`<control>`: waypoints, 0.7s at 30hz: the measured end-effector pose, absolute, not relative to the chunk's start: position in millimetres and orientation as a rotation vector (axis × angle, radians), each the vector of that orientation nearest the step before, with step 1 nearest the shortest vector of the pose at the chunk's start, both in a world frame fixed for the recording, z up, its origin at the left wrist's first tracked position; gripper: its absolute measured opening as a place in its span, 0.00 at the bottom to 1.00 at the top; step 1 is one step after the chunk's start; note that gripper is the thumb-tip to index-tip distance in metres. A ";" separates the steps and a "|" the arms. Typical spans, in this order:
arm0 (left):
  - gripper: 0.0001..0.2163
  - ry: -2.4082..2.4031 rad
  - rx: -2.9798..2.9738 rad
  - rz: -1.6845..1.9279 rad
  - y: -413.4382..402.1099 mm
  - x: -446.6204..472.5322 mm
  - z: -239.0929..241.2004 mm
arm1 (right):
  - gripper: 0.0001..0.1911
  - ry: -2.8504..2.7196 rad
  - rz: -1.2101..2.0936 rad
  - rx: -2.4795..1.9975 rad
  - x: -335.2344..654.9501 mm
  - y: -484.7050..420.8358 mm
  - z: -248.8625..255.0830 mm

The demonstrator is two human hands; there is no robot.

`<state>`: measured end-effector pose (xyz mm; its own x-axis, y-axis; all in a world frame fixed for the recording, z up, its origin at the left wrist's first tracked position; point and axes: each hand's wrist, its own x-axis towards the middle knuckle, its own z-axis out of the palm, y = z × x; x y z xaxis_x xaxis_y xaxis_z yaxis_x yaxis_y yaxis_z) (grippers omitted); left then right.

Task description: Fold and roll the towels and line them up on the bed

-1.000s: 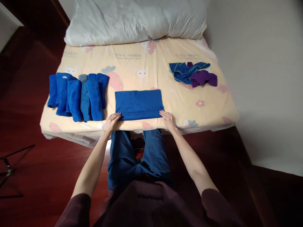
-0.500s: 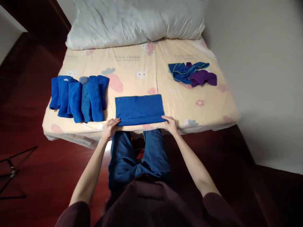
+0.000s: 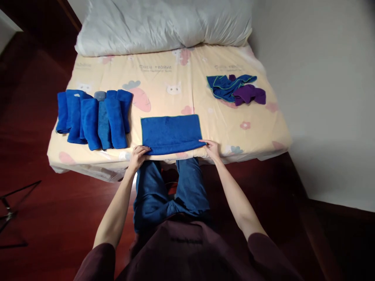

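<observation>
A blue towel (image 3: 170,133), folded into a flat rectangle, lies at the near edge of the bed (image 3: 181,93). My left hand (image 3: 138,155) pinches its near left corner with curled fingers. My right hand (image 3: 211,148) grips its near right corner in the same way. To the left of the towel stands a row of several rolled blue towels (image 3: 94,117), side by side.
A heap of loose blue and purple cloths (image 3: 236,89) lies at the bed's right side. A white pillow (image 3: 164,23) fills the far end. The sheet is yellow with carrot and rabbit prints. Dark red floor surrounds the bed; a white wall stands on the right.
Both hands went from lying flat at the towel's near corners to pinching them. The towel has slid slightly toward the bed's near edge.
</observation>
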<state>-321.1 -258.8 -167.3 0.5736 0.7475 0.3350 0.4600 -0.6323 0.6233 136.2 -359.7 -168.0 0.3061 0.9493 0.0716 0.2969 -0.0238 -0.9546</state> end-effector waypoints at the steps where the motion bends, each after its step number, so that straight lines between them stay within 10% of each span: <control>1: 0.15 0.987 2.294 0.849 -258.1 -321.4 -169.5 | 0.23 -1.185 0.799 -1.540 135.9 -360.0 -167.4; 21: 0.19 1.640 1.731 1.022 -243.5 -299.0 -159.4 | 0.25 -0.988 0.608 -1.621 129.0 -343.7 -192.4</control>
<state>-299.0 -243.5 -159.4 -0.0285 0.9869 0.1588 0.5772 -0.1134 0.8087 129.0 -343.7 -192.4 0.5224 0.8465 0.1020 0.2901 -0.0639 -0.9549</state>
